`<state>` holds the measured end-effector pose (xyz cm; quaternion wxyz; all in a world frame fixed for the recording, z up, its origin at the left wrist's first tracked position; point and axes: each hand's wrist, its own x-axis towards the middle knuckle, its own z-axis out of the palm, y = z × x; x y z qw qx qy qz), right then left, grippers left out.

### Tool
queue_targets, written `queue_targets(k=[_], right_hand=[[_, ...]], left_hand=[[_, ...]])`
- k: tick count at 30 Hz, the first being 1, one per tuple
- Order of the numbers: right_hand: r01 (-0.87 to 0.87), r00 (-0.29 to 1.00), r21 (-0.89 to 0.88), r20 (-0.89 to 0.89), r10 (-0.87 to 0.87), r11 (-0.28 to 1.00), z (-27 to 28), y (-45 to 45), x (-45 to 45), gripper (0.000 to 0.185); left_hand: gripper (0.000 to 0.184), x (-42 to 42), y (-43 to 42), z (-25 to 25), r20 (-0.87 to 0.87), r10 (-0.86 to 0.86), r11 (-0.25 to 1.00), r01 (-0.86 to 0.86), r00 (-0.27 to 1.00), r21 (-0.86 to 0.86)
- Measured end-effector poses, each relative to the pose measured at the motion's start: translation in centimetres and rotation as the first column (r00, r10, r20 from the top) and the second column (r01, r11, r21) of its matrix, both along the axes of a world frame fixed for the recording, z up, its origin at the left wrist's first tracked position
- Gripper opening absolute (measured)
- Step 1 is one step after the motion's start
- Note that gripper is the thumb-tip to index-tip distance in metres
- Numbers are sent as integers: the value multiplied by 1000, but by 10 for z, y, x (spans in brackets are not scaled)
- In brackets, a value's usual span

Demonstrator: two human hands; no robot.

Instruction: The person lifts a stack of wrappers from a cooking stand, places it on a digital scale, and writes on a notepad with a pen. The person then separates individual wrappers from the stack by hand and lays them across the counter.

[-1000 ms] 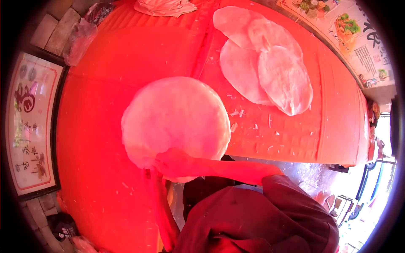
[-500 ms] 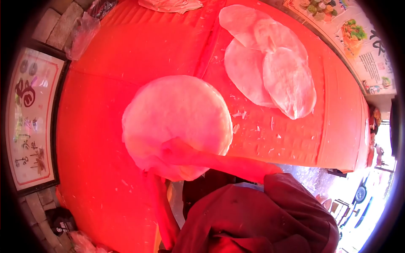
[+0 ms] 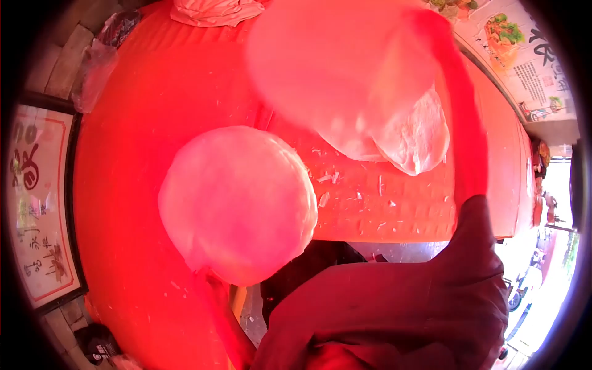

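Note:
A round stack of thin, pale sheets lies near the table's front edge. At its lower left rim is my left hand, with its fingers hidden at the edge of the stack. My right arm reaches far forward, and my right hand, blurred, grips the edge of a single thin round sheet. That sheet hangs spread out over a loose group of overlapping sheets and covers much of them.
Pale scraps are scattered on the red table. A folded cloth lies at the far edge. Framed signs stand at the left and the far right. A plastic bag is at the upper left.
My right hand has moved from the stack to the far right, carrying a sheet over the overlapping group. My left hand stays by the stack's lower left rim. The view has shifted slightly.

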<state>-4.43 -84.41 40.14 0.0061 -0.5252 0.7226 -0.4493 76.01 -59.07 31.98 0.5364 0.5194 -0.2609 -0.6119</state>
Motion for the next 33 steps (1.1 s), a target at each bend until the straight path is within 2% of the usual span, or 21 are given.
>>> queue_targets(k=[3,4,5,6,15,26,29,33], right_hand=[[-22,998,-35,-51,20,999,4,3,-19,41],[260,952,99,-196,-237,961,15,12,-1,30],[529,820,184,-363,-443,829,28,18,25,21],[529,819,182,-365,-442,829,29,15,26,21],[374,916,226,-243,-320,899,28,20,53,21],[82,995,268,-80,-63,960,17,-7,126,22],[-100,995,304,38,93,947,-27,-40,186,22],[-348,932,323,224,286,880,-93,-69,282,23]], left_hand=[[50,0,0,1,1,-16,1000,16,1000,-1],[50,-2,-7,0,0,-22,1000,22,1000,-2],[50,-1,-5,0,-1,-24,1000,24,1000,-3],[50,-5,-7,0,-1,-26,1000,26,1000,-5],[51,-68,-53,7,47,-76,997,77,996,-11],[51,-45,-30,17,103,-50,999,49,993,14],[51,-32,-27,23,186,34,997,-46,982,59],[51,-32,-40,21,316,139,976,-184,939,117]])
